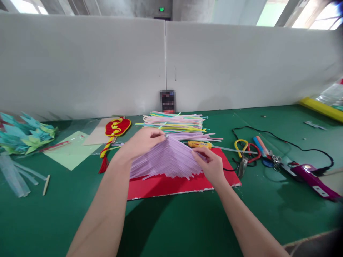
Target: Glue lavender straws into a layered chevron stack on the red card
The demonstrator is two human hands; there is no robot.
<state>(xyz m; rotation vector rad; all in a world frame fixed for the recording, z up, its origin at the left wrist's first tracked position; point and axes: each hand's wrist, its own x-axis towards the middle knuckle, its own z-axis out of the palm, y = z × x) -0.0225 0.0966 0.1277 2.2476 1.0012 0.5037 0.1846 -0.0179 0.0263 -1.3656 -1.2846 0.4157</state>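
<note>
1. Left hand: centre of the frame, fingers curled over and pinching the top ridge of the lilac straw panel.
2. Right hand: right of centre, thumb and fingertips pinching the panel's right edge.
3. Lilac straw panel: straws joined side by side in two slopes that meet in a peak. It is held up like a tent, with its lower edges over the red board.
4. Step in hand, as judged: the folded panel is being shaped or checked over the board. Further handling calls for an even grip on both sides, since the ragged straw ends look easy to skew.
5. Red board: flat on the green counter, under the panel.
6. Loose pastel straws: piled just behind the hands.
7. Yellow-handled tool: beside the right hand; type unclear.
8. Scissors and purple glue gun with black cord: right of the frame.
9. Red-and-yellow knot ornament, pale green sheet, teal paper pieces and clear glue sticks: left of the frame.
</note>
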